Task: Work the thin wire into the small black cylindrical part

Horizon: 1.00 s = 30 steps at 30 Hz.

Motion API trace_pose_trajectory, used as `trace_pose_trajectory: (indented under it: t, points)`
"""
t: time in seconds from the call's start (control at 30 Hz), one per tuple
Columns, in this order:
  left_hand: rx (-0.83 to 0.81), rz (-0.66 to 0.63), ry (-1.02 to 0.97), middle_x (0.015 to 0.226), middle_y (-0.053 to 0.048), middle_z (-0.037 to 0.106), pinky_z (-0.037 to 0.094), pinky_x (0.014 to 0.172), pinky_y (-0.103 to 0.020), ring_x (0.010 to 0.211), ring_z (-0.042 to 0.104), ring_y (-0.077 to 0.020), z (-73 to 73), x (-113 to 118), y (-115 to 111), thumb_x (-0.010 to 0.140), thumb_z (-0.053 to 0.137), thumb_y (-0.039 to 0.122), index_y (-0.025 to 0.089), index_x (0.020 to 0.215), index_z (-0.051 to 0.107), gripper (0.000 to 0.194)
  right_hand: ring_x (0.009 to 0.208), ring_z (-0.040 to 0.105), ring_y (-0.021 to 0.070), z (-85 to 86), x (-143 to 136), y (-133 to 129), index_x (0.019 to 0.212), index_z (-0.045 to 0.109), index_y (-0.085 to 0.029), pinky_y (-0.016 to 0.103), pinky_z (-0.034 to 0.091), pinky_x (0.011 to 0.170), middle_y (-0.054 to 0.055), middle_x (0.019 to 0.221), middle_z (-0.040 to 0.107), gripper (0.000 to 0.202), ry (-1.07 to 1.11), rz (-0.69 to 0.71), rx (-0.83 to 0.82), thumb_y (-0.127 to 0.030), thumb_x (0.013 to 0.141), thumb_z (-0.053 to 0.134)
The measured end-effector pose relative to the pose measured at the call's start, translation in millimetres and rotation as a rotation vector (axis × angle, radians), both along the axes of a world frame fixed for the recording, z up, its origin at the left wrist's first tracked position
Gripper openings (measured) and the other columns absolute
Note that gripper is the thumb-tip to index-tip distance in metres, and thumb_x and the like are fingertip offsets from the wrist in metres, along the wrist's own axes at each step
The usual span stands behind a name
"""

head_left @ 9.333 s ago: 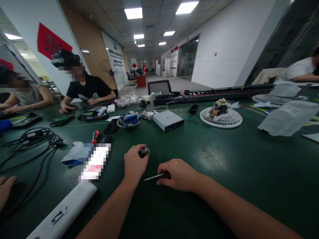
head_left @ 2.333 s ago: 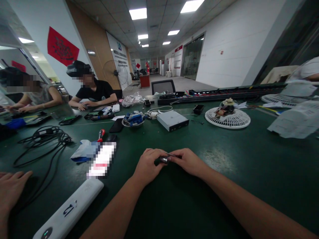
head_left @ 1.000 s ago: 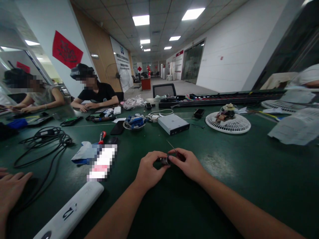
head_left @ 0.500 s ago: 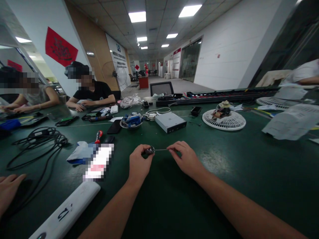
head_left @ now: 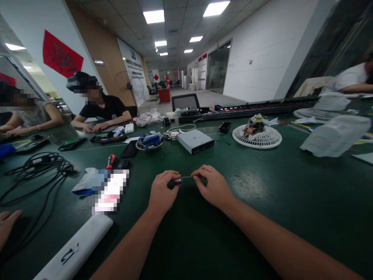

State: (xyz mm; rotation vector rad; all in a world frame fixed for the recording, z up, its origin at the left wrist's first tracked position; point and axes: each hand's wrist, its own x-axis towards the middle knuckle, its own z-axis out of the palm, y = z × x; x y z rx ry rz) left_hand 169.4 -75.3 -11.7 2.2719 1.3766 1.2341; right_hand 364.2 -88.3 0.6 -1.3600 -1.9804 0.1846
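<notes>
From my end, I couldn't see most of the small metal part point(head_left: 177, 181) behind the fingers of the left hand point(head_left: 163, 191), and the right hand point(head_left: 210, 187) hid one end of the thin rod point(head_left: 187, 177). Coarse blocks masked the bright screen point(head_left: 111, 191). The bottom edge cut off the white bar point(head_left: 74, 248); the left edge cropped another person's hand point(head_left: 8, 226).

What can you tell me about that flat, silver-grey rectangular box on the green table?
The flat, silver-grey box looks like metal, with a smooth top bearing a small dark mark and a black front face whose details are too small to read. It lies flat and closed on the green table, beyond the hands, set at an angle. A white cable lies beside it; whether they touch is unclear. No hand touches it.
</notes>
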Motion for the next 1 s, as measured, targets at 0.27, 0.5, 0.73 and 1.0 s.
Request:
trace_pose_trajectory:
  t: [0.27,0.5,0.73,1.0]
  points:
    - [0.008,0.042,0.094,0.102,-0.001,0.071,0.045,0.092,-0.039,0.099,0.064,-0.0202,3.6,1,-1,0.073,0.067,0.006,0.023,0.089,0.070,0.024,0.084,0.059,0.0180,2.7,-3,-4,0.089,0.071,-0.021,0.030,0.044,0.074,0.005,0.089,0.065,0.020,-0.127,-0.032,-0.103,-0.024,0.086,0.052]
    - [-0.015,0.128,0.062,0.101,-0.001,0.071,0.045,0.091,-0.040,0.098,0.064,-0.0206,1.6,0,0,0.075,0.068,0.011,0.023,0.096,0.067,0.025,0.068,0.061,0.0180,2.3,-5,-5,0.094,0.068,-0.024,0.028,0.038,0.059,0.002,0.079,0.067,0.021,-0.130,-0.191,-0.253,-0.039,0.085,0.056]
    - [-0.137,0.238,-0.025,0.103,-0.004,0.070,0.048,0.088,-0.041,0.096,0.064,-0.0230,-3.5,-4,4,0.077,0.069,0.018,0.023,0.105,0.064,0.029,0.091,0.063,0.0203,5.2,-1,-5,0.115,0.065,-0.020,0.033,0.045,0.081,0.008,0.099,0.070,0.036,-0.156,0.030,-0.174,-0.028,0.098,0.035]
    - [-0.178,0.179,-0.048,0.101,-0.004,0.070,0.050,0.087,-0.039,0.096,0.065,-0.0217,-5.9,-2,6,0.077,0.068,0.016,0.022,0.103,0.064,0.027,0.082,0.063,0.0189,2.2,-9,-8,0.112,0.068,-0.028,0.031,0.047,0.071,0.005,0.103,0.063,0.029,-0.311,0.118,-0.268,-0.040,0.088,0.057]
